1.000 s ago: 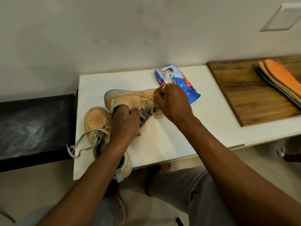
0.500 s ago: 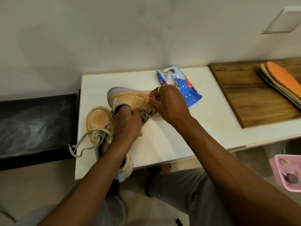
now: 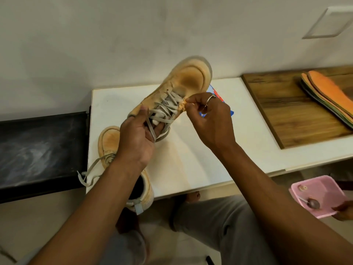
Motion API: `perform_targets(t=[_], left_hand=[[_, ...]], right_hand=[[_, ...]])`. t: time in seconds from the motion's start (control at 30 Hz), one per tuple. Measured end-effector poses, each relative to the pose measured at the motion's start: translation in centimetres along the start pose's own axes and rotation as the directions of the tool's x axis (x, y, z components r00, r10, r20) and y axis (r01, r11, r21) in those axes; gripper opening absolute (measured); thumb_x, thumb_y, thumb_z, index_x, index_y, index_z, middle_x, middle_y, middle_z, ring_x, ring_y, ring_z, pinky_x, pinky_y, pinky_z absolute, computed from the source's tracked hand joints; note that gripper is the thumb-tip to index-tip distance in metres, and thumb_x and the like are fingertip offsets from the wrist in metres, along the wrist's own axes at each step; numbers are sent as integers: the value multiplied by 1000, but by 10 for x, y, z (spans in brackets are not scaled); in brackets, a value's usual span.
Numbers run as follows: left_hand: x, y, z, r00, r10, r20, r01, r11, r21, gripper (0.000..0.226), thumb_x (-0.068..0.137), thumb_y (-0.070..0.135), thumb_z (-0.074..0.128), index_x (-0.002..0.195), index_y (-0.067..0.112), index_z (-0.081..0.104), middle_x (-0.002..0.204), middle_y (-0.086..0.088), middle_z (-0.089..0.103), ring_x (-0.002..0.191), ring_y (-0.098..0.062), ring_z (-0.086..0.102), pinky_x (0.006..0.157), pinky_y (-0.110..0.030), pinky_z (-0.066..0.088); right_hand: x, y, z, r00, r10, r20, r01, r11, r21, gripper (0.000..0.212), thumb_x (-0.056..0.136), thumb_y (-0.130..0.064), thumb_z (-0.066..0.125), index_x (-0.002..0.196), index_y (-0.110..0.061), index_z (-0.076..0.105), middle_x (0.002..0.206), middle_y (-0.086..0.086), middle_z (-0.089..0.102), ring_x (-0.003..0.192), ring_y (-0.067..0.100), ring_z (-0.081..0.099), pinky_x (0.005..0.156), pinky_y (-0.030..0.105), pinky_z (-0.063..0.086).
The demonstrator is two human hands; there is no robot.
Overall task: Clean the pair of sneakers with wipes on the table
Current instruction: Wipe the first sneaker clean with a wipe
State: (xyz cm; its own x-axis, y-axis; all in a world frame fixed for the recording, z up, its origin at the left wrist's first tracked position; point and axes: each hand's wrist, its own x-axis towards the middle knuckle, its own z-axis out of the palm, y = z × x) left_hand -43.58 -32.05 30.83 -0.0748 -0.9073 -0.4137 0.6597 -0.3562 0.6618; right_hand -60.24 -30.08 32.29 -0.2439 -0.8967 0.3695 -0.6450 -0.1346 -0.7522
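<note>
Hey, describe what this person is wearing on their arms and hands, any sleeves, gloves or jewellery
Both forearms are bare to the frame edge: no sleeves, gloves, watch or bracelet show. The left hand wears nothing visible. The right hand has a thin silver-coloured ring on one finger.

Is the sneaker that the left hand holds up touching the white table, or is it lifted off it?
Apart. In the head view the left hand grips the raised sneaker by its heel end, tilted toe up, and the white table shows bare below it.
</note>
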Motion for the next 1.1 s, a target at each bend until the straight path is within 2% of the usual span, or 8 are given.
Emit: perform_targets(t=[0.1, 0.23, 0.4, 0.57, 0.77, 0.97, 1.03, 1.1], left_hand=[[-1, 3, 0, 998, -38, 47, 42, 996, -82, 21, 106, 20, 47, 104, 9, 65, 97, -8, 77, 87, -21, 75, 60, -29, 60], [-3, 6, 2, 994, -38, 106, 52, 989, -137, 22, 104, 22, 47, 103, 10, 66, 102, -8, 77, 91, -22, 74, 61, -29, 61], [-3, 13, 5, 985, -2, 172, 31, 986, -166, 28, 94, 25, 55, 113, 7, 65, 109, -11, 75, 96, -24, 73, 63, -30, 61], [0, 22, 8, 974, 23, 224, 22, 980, -196, 33, 105, 29, 44, 121, 6, 62, 116, -13, 71, 101, -26, 71, 62, -29, 60], [-13, 18, 18, 984, -9, 178, 49, 974, -223, 28, 105, 24, 46, 111, 4, 65, 101, -11, 76, 88, -21, 75, 65, -31, 62], [-39, -4, 31, 970, -168, 175, 220, 912, -345, 27, 104, 21, 49, 107, 1, 66, 99, -15, 77, 85, -21, 77, 70, -29, 63], [-47, -10, 33, 951, -230, 208, 288, 902, -321, 21, 100, 17, 54, 103, 0, 67, 100, -15, 76, 87, -22, 76, 78, -29, 63], [-51, -16, 33, 918, -306, 251, 369, 891, -263, 16, 94, 9, 57, 103, -1, 66, 102, -16, 75, 89, -24, 76, 87, -29, 59]], right_hand=[[0, -6, 0, 994, -92, -61, 95, 994, 53, 9, 92, -18, 66, 99, -13, 70, 92, -8, 68, 87, 7, 63, 77, 19, 51], [0, -10, 4, 985, -145, -96, 153, 985, 82, 13, 93, -15, 65, 102, -7, 70, 95, -4, 67, 90, 6, 63, 82, 17, 51], [-1, -13, 6, 974, -187, -126, 199, 976, 85, 13, 93, -16, 66, 103, -8, 70, 97, -4, 66, 93, 10, 63, 83, 28, 53], [-2, -13, 6, 978, -193, -83, 201, 974, 104, 11, 93, -13, 66, 102, -9, 70, 98, 1, 70, 93, 14, 64, 82, 37, 54], [-2, -15, 0, 967, -202, -153, 225, 962, 157, 10, 91, -7, 67, 99, -1, 69, 93, -1, 67, 89, 8, 63, 80, 22, 51], [0, -8, -10, 974, -121, -189, 152, 976, 157, 8, 89, -4, 66, 95, -2, 69, 85, -5, 64, 78, 8, 61, 73, 18, 48], [2, -3, -16, 983, -62, -174, 94, 980, 177, 9, 86, -4, 65, 93, -5, 70, 80, 1, 66, 72, 14, 60, 68, 26, 50], [4, 6, -23, 996, 39, -81, -23, 983, 184, 10, 85, -8, 64, 91, -11, 71, 74, 6, 66, 67, 23, 61, 64, 37, 53]])
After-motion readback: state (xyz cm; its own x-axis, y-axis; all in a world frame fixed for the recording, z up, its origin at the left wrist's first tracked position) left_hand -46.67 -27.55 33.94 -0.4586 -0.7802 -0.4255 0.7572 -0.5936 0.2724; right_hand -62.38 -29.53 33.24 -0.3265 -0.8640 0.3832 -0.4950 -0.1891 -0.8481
